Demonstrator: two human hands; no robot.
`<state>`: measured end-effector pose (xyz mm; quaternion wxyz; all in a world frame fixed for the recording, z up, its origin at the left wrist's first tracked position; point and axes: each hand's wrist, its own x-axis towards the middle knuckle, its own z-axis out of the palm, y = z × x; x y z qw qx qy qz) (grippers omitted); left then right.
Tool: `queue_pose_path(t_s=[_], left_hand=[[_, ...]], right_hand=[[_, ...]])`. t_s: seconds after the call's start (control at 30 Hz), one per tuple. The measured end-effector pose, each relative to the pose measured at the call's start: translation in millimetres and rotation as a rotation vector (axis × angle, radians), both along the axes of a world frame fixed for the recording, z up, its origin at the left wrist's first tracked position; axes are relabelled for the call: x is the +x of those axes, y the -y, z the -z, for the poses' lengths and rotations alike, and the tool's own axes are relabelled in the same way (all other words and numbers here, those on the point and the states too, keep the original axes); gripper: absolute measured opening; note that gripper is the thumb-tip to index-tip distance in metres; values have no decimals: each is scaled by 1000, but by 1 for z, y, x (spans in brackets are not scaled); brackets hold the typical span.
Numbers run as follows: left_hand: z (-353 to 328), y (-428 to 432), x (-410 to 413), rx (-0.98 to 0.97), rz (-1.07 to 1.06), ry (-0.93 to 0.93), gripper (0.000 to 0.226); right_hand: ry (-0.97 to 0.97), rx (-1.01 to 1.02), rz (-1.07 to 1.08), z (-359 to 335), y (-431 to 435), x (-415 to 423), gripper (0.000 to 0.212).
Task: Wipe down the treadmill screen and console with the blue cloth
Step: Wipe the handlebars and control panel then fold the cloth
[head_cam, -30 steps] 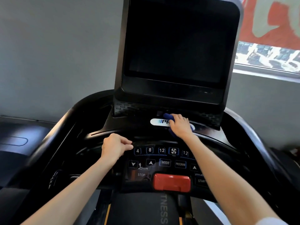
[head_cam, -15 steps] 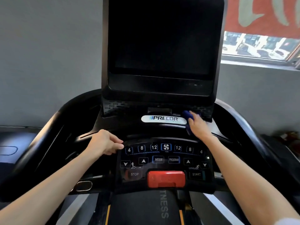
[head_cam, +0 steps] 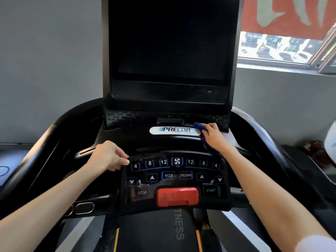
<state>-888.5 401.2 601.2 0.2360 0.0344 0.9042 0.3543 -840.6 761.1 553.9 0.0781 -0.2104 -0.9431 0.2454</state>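
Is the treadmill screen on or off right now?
Looks off: the screen is uniformly dark, with no picture or text showing.

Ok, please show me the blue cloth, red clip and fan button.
blue cloth [head_cam: 198,125]: head view, corner past the fingers.
red clip [head_cam: 177,196]: head view, its middle.
fan button [head_cam: 177,161]: head view, fan icon.

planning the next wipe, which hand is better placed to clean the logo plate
Right. The right hand holds the blue cloth at the PRECOR plate; the left hand grips the console edge without one.
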Motion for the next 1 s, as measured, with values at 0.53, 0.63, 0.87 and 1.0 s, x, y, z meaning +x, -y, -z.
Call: queue_pose_path(t_s=[0.53, 0.63, 0.87, 1.0], left_hand=[[9, 2, 20, 52, -53, -203, 10], [8, 3, 26, 70, -77, -230, 10], [11, -3, 39, 51, -156, -284, 15], [12, -7, 48, 87, -227, -322, 20]], right_hand=[[127, -114, -307, -34, 76, -30, 33], [249, -87, -350, -63, 65, -15, 31], [323, 131, -110, -45, 66, 65, 39], [221, 332, -153, -40, 121, 41, 36]])
